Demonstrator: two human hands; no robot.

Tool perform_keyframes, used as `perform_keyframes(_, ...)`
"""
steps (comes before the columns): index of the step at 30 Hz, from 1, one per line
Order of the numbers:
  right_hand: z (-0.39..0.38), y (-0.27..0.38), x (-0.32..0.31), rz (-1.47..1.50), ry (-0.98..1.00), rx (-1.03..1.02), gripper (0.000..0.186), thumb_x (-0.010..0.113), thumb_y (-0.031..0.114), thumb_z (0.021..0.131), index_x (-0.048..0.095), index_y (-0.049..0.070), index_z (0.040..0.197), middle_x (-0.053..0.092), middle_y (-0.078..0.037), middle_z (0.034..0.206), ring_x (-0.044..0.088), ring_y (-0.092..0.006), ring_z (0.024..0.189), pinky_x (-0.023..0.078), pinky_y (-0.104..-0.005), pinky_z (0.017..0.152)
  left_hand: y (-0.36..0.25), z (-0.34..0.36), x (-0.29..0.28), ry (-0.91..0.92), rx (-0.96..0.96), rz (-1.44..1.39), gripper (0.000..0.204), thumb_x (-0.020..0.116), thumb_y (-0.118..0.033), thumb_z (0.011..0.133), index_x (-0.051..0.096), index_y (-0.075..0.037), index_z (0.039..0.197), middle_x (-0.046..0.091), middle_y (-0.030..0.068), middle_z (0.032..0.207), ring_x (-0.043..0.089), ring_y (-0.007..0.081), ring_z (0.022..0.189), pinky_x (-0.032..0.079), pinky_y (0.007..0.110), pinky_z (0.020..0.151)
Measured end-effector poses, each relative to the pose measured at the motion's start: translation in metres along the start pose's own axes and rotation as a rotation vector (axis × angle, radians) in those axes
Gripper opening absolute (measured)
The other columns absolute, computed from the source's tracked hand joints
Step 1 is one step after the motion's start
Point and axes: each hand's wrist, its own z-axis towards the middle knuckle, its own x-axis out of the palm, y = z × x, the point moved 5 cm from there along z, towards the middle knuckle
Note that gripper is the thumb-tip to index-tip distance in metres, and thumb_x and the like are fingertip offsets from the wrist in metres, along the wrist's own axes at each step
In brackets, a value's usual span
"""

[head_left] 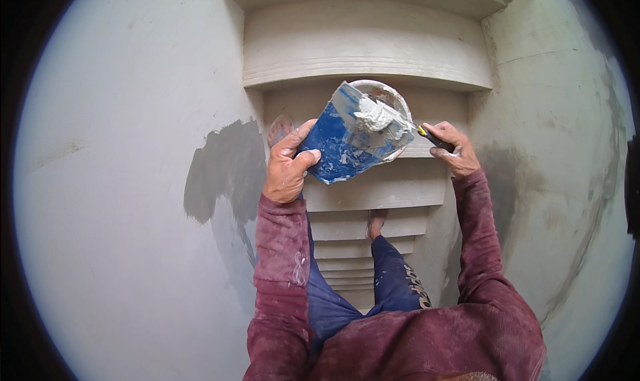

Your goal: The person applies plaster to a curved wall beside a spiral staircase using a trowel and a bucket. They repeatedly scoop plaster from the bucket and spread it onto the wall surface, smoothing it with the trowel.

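My left hand [290, 164] grips the near-left edge of a blue plastering board [327, 138], thumb on top and fingers beneath. White putty is smeared over the board, with a thick lump of putty [375, 114] near its far right side. In my right hand [455, 148] is a putty knife [435, 137] with a black and yellow handle. Its blade reaches left into the lump and is partly covered by it. Behind and below the board, a round bucket [393, 93] with a putty-coated rim shows in part; the board hides the rest.
I stand astride on a narrow staircase, a bare foot [280, 129] on a step at left. Steps rise ahead [367, 44] and descend beneath me [370, 231]. Walls close in on both sides; the left one bears a dark grey damp-looking patch [220, 171].
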Motion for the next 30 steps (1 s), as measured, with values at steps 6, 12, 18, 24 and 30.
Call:
perform_keyframes(6, 0.012, -0.070, 0.052, -0.401, -0.023, 0.119, 0.050, 0.067, 0.013, 0.069, 0.059, 0.011, 0.118, 0.052, -0.011, 0.085, 0.052, -0.0250, 0.082, 0.043, -0.0338, 0.078, 0.011, 0.007, 0.001, -0.025, -0.028, -0.156, 0.050, 0.057, -0.002, 0.079, 0.045, 0.006, 0.127, 0.059, 0.0084, 0.113, 0.056, 0.0135, 0.100, 0.044, 0.026, 0.090)
perform_keyframes(12, 0.041, -0.154, 0.120, -1.020, 0.102, 0.196, 0.046, 0.075, 0.021, 0.061, 0.060, 0.017, 0.105, 0.047, -0.011, 0.109, 0.047, -0.0324, 0.105, 0.044, -0.0451, 0.085, 0.031, 0.009, 0.015, -0.119, -0.046, -0.304, 0.052, 0.064, -0.001, 0.077, 0.043, 0.003, 0.125, 0.057, 0.0120, 0.113, 0.057, 0.0170, 0.101, 0.045, 0.029, 0.091)
perform_keyframes(18, 0.028, -0.122, 0.115, -0.584, 0.100, 0.052, 0.042, 0.066, 0.032, 0.076, 0.059, 0.005, 0.108, 0.047, -0.009, 0.125, 0.047, -0.0254, 0.110, 0.039, -0.0436, 0.091, 0.057, -0.004, 0.053, -0.101, 0.040, -0.451, 0.047, 0.060, 0.007, 0.078, 0.042, -0.003, 0.121, 0.061, 0.0109, 0.104, 0.061, 0.0164, 0.094, 0.050, 0.028, 0.084)
perform_keyframes(24, -0.037, -0.009, 0.116, 1.071, 0.472, -0.040, 0.077, 0.069, 0.030, 0.076, 0.030, -0.001, 0.136, 0.046, -0.010, 0.127, 0.042, -0.0195, 0.121, 0.034, -0.0367, 0.101, 0.098, -0.060, 0.083, -0.248, 0.031, -0.464, 0.043, 0.062, 0.002, 0.080, 0.043, -0.004, 0.118, 0.062, 0.0073, 0.098, 0.060, 0.0106, 0.081, 0.048, 0.021, 0.067)
perform_keyframes(30, -0.091, 0.009, 0.144, 1.323, 0.490, 0.167, 0.073, 0.070, 0.020, 0.074, 0.032, 0.001, 0.133, 0.049, -0.012, 0.125, 0.049, -0.0236, 0.116, 0.036, -0.0387, 0.101, 0.098, -0.144, 0.101, -0.358, 0.028, -0.347, 0.039, 0.063, -0.004, 0.081, 0.044, -0.005, 0.115, 0.062, 0.0016, 0.093, 0.054, 0.0038, 0.071, 0.040, 0.016, 0.057)
